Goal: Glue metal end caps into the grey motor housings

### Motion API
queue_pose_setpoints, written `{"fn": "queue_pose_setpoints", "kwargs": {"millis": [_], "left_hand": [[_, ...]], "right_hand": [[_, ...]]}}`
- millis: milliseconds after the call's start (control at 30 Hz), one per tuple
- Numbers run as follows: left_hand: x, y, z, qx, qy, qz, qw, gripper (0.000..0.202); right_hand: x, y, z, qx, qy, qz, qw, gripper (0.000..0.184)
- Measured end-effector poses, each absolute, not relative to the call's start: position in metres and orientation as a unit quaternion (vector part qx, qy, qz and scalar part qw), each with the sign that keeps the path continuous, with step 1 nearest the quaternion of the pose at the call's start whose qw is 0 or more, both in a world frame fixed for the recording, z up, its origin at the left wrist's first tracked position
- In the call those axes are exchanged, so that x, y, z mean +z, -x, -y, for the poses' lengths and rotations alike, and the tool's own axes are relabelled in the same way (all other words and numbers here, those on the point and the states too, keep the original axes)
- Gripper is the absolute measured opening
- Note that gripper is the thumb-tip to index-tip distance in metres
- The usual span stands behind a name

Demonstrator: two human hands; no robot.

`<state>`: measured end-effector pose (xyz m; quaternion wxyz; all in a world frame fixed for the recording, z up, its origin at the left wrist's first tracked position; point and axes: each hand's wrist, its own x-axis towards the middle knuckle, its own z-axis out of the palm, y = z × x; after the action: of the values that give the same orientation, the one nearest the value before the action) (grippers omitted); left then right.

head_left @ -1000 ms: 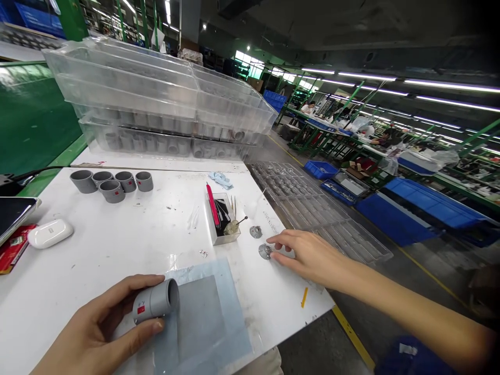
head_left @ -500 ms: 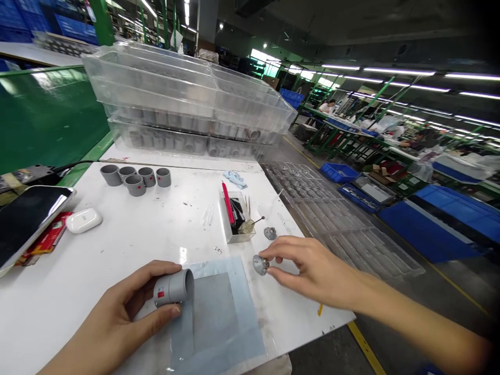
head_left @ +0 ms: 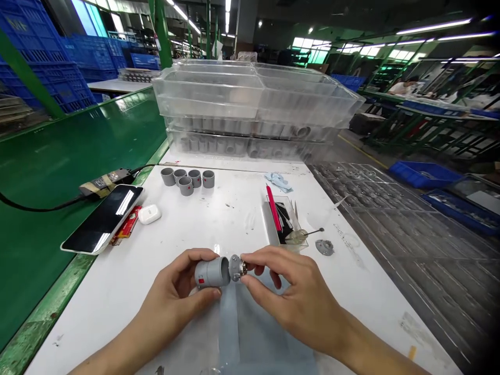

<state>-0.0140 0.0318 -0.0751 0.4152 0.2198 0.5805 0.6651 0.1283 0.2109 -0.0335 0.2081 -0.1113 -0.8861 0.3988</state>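
Observation:
My left hand (head_left: 185,289) is closed around a grey cylindrical sleeve (head_left: 209,273) with a small red mark, lying on its side with its open end facing right. Between the thumb and fingers of my right hand (head_left: 291,286) is a small round grey metal part (head_left: 235,267) with a brassy back. It sits right at the mouth of the sleeve; whether they touch I cannot tell. Below both hands lies a light blue sheet (head_left: 269,333). A similar round metal part (head_left: 324,247) rests on the white table to the right.
Several grey sleeves (head_left: 186,186) stand at the back left, near a phone (head_left: 105,219) and a white earbud case (head_left: 149,214). A small box (head_left: 271,224) holds a red pen and tools. Stacked clear trays (head_left: 211,99) rise behind; more trays (head_left: 410,245) lie right.
My right hand has brought the round metal part left to the open end of the sleeve. The view has turned left, so the table's left side shows more.

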Motion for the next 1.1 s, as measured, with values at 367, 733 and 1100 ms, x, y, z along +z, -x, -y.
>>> {"fn": "queue_pose_setpoints", "kwargs": {"millis": [367,733,1100], "left_hand": [[-0.083,0.014,-0.028,0.636,-0.291,-0.599,0.390,0.037],[-0.074,0.010,-0.030,0.639,-0.245,-0.617,0.388,0.036],[-0.063,0.008,-0.029,0.616,-0.211,-0.639,0.411,0.040]], "right_hand": [[-0.036,-0.136,-0.206,0.442,0.124,0.862,0.216,0.023],[-0.035,-0.137,-0.205,0.455,0.115,0.856,0.216,0.023],[-0.035,-0.139,-0.205,0.458,0.100,0.854,0.226,0.025]]}}
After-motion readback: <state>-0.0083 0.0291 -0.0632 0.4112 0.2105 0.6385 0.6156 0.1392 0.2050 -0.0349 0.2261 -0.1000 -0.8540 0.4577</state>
